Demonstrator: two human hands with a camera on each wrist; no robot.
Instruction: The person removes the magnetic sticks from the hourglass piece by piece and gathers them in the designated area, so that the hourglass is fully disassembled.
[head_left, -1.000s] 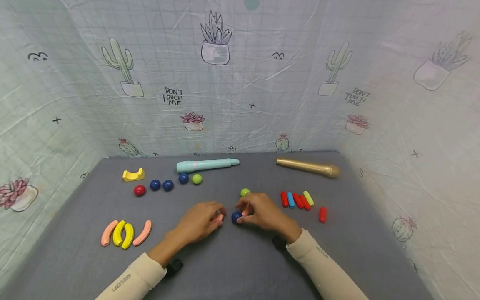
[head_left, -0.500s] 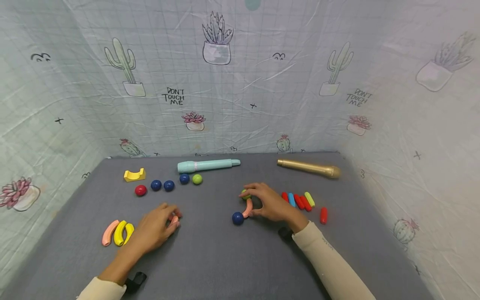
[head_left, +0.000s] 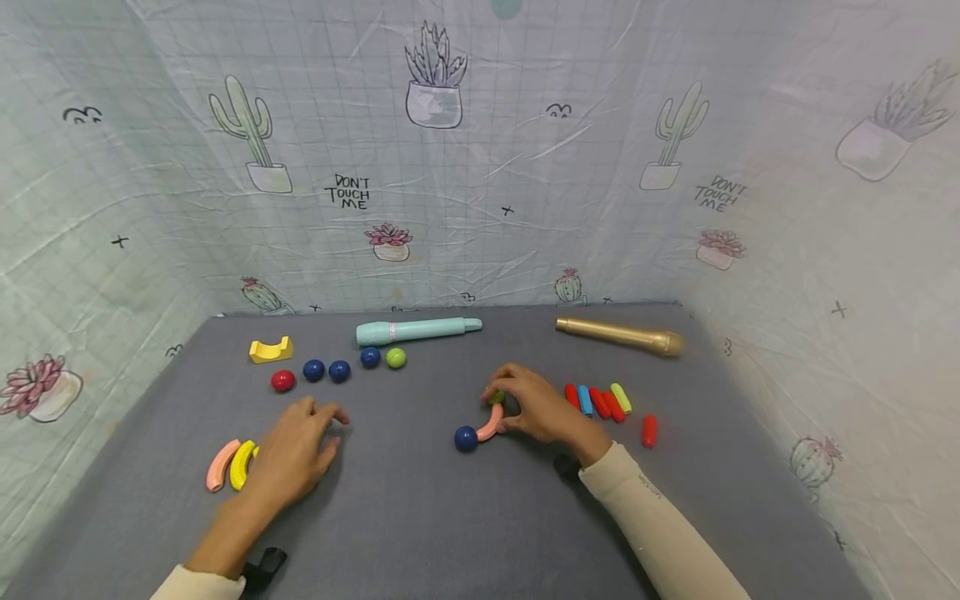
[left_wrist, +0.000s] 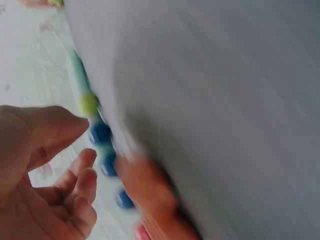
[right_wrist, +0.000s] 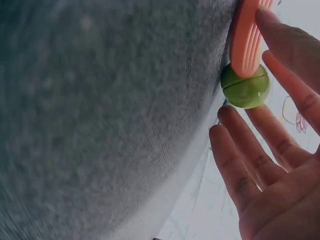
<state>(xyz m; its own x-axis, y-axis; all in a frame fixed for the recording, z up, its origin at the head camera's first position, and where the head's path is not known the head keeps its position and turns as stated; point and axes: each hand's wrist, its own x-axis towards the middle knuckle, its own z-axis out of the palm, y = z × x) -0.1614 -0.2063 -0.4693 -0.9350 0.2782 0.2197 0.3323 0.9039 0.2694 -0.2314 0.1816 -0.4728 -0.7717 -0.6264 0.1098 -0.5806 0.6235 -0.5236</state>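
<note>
In the head view my right hand (head_left: 542, 406) is at a pink curved toy rod (head_left: 490, 424), pinching it between thumb and fingers. A green ball (right_wrist: 245, 86) touches the rod's far end, close to the fingertips in the right wrist view. At its other end sits a blue ball (head_left: 466, 438). My left hand (head_left: 291, 447) has its fingers spread and holds nothing, above the curved rods at the left. It covers part of them; a yellow curved rod (head_left: 242, 465) and a pink curved rod (head_left: 222, 466) show beside it. A blurred orange-pink piece (left_wrist: 152, 197) appears in the left wrist view.
A yellow cradle (head_left: 271, 350), a red ball (head_left: 282, 381), several blue balls and a green ball (head_left: 396, 358) lie at the back left. Behind them are a turquoise microphone (head_left: 416, 330) and a gold microphone (head_left: 621, 337). Short straight rods (head_left: 601, 402) lie right of centre.
My left hand carried a pink curved rod leftward and let it go. My right hand shifted from the blue ball to the rod and green ball; the rod has turned, and the blue ball moved left.
</note>
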